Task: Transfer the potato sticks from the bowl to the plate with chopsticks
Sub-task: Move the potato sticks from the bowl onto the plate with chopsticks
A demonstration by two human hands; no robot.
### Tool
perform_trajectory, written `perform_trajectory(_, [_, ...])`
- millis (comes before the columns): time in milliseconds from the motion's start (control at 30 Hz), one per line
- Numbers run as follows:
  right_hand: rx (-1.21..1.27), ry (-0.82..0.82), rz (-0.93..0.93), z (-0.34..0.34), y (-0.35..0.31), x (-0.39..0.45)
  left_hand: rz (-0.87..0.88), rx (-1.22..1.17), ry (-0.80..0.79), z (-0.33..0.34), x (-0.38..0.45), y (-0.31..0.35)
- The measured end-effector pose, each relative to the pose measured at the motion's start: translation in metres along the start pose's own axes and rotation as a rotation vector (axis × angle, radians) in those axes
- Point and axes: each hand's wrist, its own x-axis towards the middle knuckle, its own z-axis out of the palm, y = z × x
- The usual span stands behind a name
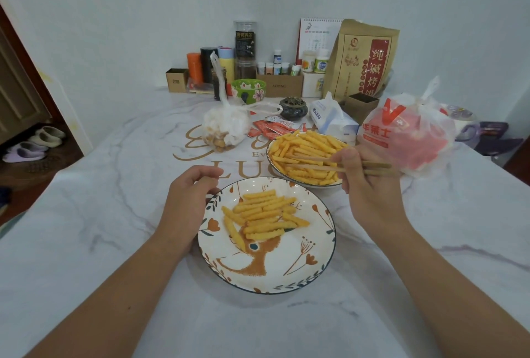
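A patterned plate (286, 277) with a deer drawing lies in front of me, with a pile of crinkle potato sticks (265, 215) on its far half. Behind it to the right stands a white bowl (270, 158) full of potato sticks (308, 147). My right hand (367, 185) grips a pair of wooden chopsticks (312, 163); their tips reach left into the sticks in the bowl. My left hand (187, 200) rests at the plate's left rim with loosely curled fingers and holds nothing.
A tied plastic bag of snacks (225, 128) sits behind the plate on the left. Red sauce packets (271, 125), a tissue pack (329, 119) and a large red-and-white plastic bag (410, 137) crowd around the bowl. Jars, bottles, boxes and a brown paper bag (362, 59) line the wall.
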Motion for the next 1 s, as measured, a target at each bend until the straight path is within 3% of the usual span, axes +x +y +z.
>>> perform_trajectory(200, [0.049,0.023,0.019,0.004,0.000,0.000,-0.001,0.003,-0.004,0.000,0.001,0.000])
perform_trajectory(333, [0.329,0.157,0.091,-0.011,-0.020,0.004,0.000,0.008,-0.005,0.000,0.000,0.000])
perform_trajectory(433, [0.491,0.166,0.216,-0.026,-0.035,0.008,0.004,0.022,-0.003,0.000,0.000,0.001])
perform_trajectory(800, [0.351,-0.098,0.200,-0.043,-0.041,0.006,0.002,0.036,0.001,0.000,-0.002,0.002])
perform_trajectory(1000, [0.408,0.096,0.216,-0.050,-0.042,0.012,0.003,0.038,0.000,0.000,-0.001,0.002])
